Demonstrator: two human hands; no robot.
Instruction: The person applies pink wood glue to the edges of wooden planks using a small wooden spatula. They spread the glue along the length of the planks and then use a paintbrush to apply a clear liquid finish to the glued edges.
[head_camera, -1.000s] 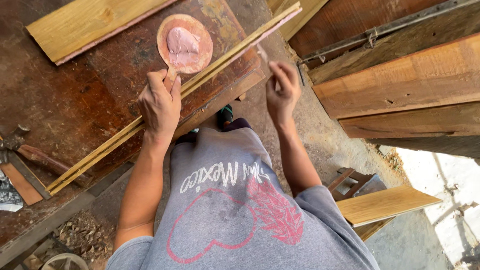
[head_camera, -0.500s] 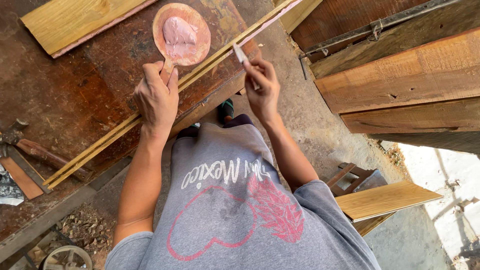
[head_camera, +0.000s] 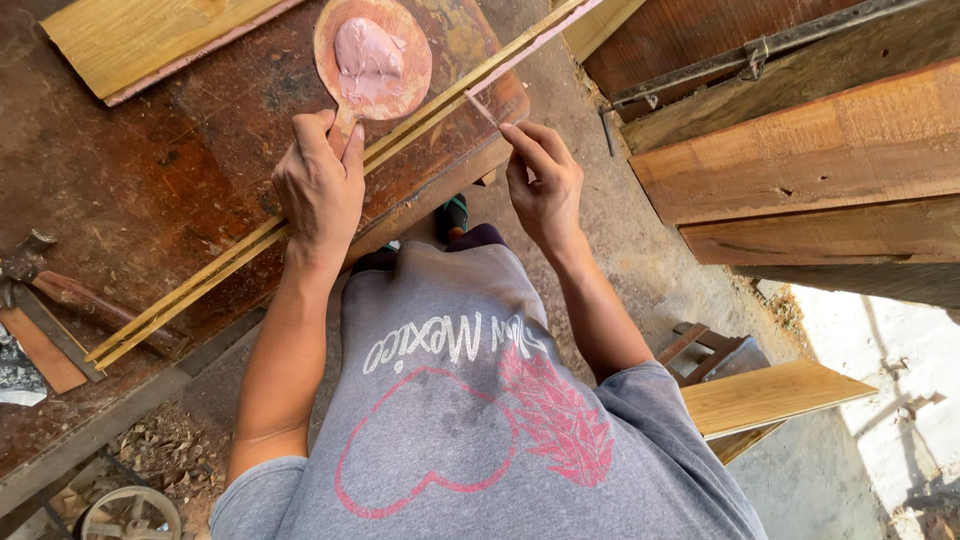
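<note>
- Two hands were at work over the dark, stained workbench (head_camera: 150, 190), and each of yours was closed on something.
- Your left hand (head_camera: 322, 185) was wrapped shut around the handle of a round paddle (head_camera: 373, 58), the disc standing just beyond your knuckles.
- A lump of pink putty (head_camera: 365, 55) sat on the paddle's face, above that grip.
- Your right hand (head_camera: 545, 185) pinched a thin flat blade (head_camera: 482, 108) between thumb and fingertips; the blade pointed up and away from the pinch, toward the paddle.
- Under your left hand ran long pale wooden strips (head_camera: 250, 240), slanting across the bench; the blade's tip lay close to them, though you could not tell whether it touched.
- Beyond the paddle, farther from your left grip, a wide yellow plank (head_camera: 150, 40) lay on the bench.
- Past your right hand, heavy reddish timbers (head_camera: 800, 150) were stacked.
- Well off from your left wrist, a hammer (head_camera: 60, 285) lay at the bench edge.
</note>
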